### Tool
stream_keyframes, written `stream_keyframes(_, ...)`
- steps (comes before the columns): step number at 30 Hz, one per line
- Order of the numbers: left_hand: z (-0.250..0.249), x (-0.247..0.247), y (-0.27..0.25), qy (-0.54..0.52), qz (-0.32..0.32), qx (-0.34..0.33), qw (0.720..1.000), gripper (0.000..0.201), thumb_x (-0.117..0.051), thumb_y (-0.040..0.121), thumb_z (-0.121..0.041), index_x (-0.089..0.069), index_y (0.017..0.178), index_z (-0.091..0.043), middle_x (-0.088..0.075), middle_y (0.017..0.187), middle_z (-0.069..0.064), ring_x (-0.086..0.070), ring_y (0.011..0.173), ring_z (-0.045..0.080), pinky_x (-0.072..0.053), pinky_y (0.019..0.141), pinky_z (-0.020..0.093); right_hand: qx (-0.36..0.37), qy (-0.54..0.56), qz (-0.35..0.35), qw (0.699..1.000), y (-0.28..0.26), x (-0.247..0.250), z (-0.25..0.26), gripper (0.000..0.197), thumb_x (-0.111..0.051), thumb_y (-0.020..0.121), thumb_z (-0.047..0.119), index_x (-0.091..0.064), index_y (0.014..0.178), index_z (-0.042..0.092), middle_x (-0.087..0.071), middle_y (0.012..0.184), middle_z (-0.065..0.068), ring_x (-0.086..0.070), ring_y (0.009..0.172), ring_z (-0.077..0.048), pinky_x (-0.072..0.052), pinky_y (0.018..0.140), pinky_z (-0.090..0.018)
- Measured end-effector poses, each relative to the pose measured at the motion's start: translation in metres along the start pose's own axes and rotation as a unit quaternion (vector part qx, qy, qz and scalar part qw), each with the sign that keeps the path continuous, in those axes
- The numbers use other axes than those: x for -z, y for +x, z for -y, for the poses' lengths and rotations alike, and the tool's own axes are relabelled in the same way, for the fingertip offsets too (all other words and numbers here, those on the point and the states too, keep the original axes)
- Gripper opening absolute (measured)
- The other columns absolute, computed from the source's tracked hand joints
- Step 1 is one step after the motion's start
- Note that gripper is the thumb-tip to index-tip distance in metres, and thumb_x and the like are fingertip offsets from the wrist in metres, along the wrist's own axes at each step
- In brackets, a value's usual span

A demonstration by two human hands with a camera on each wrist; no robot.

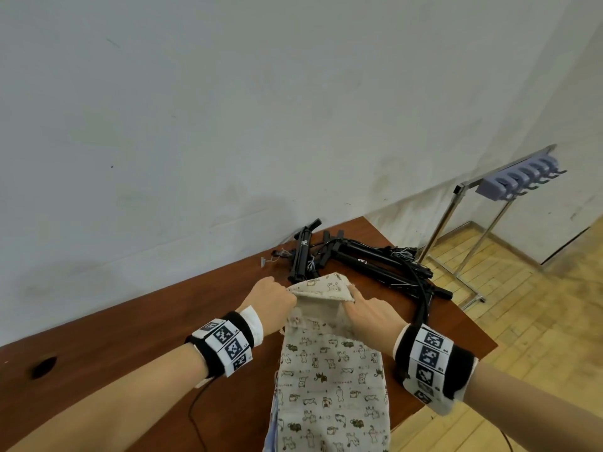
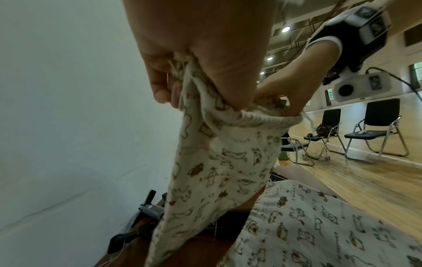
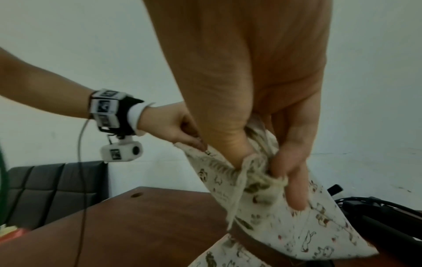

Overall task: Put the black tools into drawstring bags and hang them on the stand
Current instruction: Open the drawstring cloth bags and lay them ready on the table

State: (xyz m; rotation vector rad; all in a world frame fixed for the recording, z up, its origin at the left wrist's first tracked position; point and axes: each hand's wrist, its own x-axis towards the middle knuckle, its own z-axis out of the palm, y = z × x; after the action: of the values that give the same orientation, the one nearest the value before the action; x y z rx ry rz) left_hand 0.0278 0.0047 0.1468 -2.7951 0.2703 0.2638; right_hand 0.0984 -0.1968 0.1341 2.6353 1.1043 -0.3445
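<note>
A cream drawstring bag printed with small animals is lifted above the brown table. My left hand pinches the left side of its mouth, my right hand grips the right side, and the rim is pulled apart between them. Under it lies a pile of more printed bags near the table's front edge. Several black tools with cords lie heaped at the table's far end, just behind the held bag. The metal stand with a row of hooks rises to the right on the floor.
A white wall runs close behind the table. The table has a cable hole at the left, and a thin cable hangs from my left wrist. Folding chairs stand on the wooden floor to the right.
</note>
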Motion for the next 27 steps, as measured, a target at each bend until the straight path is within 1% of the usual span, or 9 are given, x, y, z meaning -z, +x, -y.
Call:
stream_keyframes(5, -0.009, -0.008, 0.003, -0.009, 0.001, -0.001, 1.0, 0.021, -0.042, 0.092, -0.008, -0.061, 0.092, -0.017, -0.068, 0.088, 0.002, -0.063, 0.083, 0.025, -0.027, 0.072, 0.03, 0.021, -0.036, 0.031, 0.999, -0.017, 0.001, 0.001, 0.04, -0.058, 0.088, 0.005, -0.046, 0.126, 0.009, -0.003, 0.16, -0.016, -0.063, 0.071, -0.026, -0.036, 0.052, -0.033)
stream_keyframes(9, -0.016, -0.017, 0.003, 0.012, 0.013, -0.02, 1.0, 0.02, -0.041, 0.094, -0.011, -0.06, 0.095, -0.016, -0.068, 0.093, 0.004, -0.063, 0.085, 0.027, -0.03, 0.074, 0.032, 0.03, -0.047, 0.056, 0.997, -0.021, -0.001, 0.002, 0.039, -0.055, 0.089, 0.002, -0.045, 0.125, 0.01, -0.004, 0.16, -0.016, -0.04, 0.051, -0.017, -0.031, 0.046, -0.03)
stream_keyframes(13, -0.016, -0.017, 0.001, 0.011, 0.001, -0.043, 0.999, 0.024, -0.039, 0.098, -0.03, -0.056, 0.099, -0.013, -0.067, 0.099, 0.007, -0.062, 0.089, 0.028, -0.025, 0.072, 0.032, 0.031, -0.047, 0.061, 0.997, -0.022, -0.007, 0.003, 0.04, -0.053, 0.089, 0.001, -0.045, 0.127, 0.01, -0.005, 0.16, -0.016, -0.037, 0.048, -0.016, -0.028, 0.044, -0.029)
stream_keyframes(17, -0.006, -0.029, 0.0, -0.004, -0.033, -0.047, 0.998, 0.041, -0.042, 0.093, -0.051, -0.055, 0.104, -0.014, -0.067, 0.095, 0.006, -0.061, 0.086, 0.027, -0.029, 0.072, 0.034, 0.021, -0.029, 0.059, 0.998, -0.022, -0.007, 0.004, 0.043, -0.055, 0.088, 0.0, -0.043, 0.128, 0.01, -0.005, 0.161, -0.015, -0.043, 0.053, -0.019, -0.025, 0.044, -0.028)
stream_keyframes(20, 0.0, -0.039, 0.001, -0.009, -0.052, -0.045, 0.998, 0.058, -0.039, 0.088, -0.066, -0.054, 0.113, -0.015, -0.068, 0.092, 0.003, -0.061, 0.084, 0.025, -0.031, 0.073, 0.035, 0.019, -0.007, 0.046, 0.999, -0.021, -0.006, 0.003, 0.046, -0.055, 0.087, -0.003, -0.041, 0.129, 0.009, -0.006, 0.161, -0.013, -0.063, 0.077, -0.029, -0.021, 0.043, -0.028)
stream_keyframes(22, 0.003, -0.043, 0.003, -0.01, -0.059, -0.044, 0.997, 0.067, -0.034, 0.085, -0.072, -0.054, 0.116, -0.017, -0.068, 0.092, 0.002, -0.061, 0.082, 0.024, -0.032, 0.073, 0.035, 0.01, 0.011, 0.029, 0.999, -0.019, -0.007, 0.002, 0.049, -0.056, 0.087, -0.003, -0.041, 0.131, 0.011, -0.011, 0.16, -0.011, -0.064, 0.084, -0.029, -0.024, 0.044, -0.027)
stream_keyframes(24, 0.006, -0.045, 0.004, -0.009, -0.073, -0.045, 0.996, 0.073, -0.03, 0.083, -0.076, -0.053, 0.116, -0.015, -0.068, 0.092, 0.002, -0.061, 0.08, 0.023, -0.034, 0.072, 0.035, 0.005, 0.03, 0.007, 1.0, -0.015, -0.009, -0.001, 0.053, -0.058, 0.088, 0.0, -0.04, 0.135, 0.015, -0.025, 0.154, -0.008, -0.065, 0.087, -0.027, -0.036, 0.049, -0.029)
stream_keyframes(26, 0.009, -0.042, 0.003, -0.016, -0.089, -0.048, 0.995, 0.078, -0.027, 0.082, -0.079, -0.051, 0.118, -0.013, -0.067, 0.093, 0.002, -0.06, 0.08, 0.022, -0.037, 0.075, 0.034, 0.01, 0.06, -0.012, 0.998, -0.014, -0.009, -0.004, 0.054, -0.057, 0.089, 0.003, -0.04, 0.137, 0.019, -0.046, 0.137, -0.006, -0.064, 0.09, -0.024, -0.048, 0.06, -0.03)
stream_keyframes(27, 0.009, -0.04, 0.002, -0.02, -0.096, -0.047, 0.994, 0.083, -0.024, 0.08, -0.081, -0.05, 0.119, -0.013, -0.067, 0.094, 0.001, -0.059, 0.08, 0.021, -0.038, 0.077, 0.034, 0.011, 0.081, -0.016, 0.997, -0.013, -0.009, -0.007, 0.054, -0.056, 0.089, 0.002, -0.042, 0.137, 0.02, -0.052, 0.125, -0.003, -0.063, 0.092, -0.023, -0.048, 0.065, -0.028)
